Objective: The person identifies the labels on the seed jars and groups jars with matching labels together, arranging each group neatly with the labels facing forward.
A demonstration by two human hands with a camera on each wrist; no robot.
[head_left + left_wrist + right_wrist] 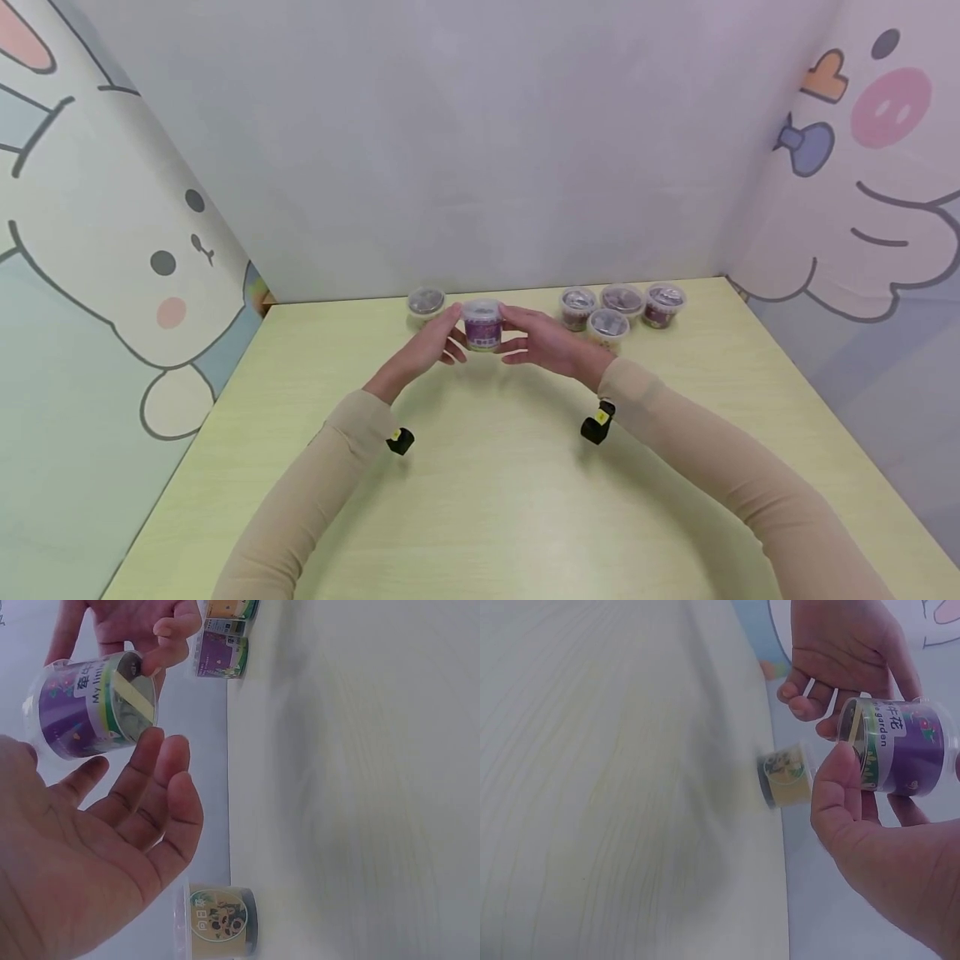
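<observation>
A small lidded clear plastic cup [482,332] with a purple label is held up over the far part of the table, between both hands. My left hand [429,343] grips its left side and my right hand [551,340] its right side, thumbs near the lid. In the left wrist view, the cup [71,720] lies sideways in the picture, with "My little" on its label and a pale strip inside by the base. Fingertips of the left hand [105,847] reach its base. In the right wrist view, fingers of the right hand [885,847] curl about the cup [915,754].
A similar cup with a yellow label [219,922] stands at the table's back edge, left of the hands. Several more cups cluster back right, among them a purple one [663,305] and a pale one [608,325]. A plain wall [480,150] rises behind the table [495,500].
</observation>
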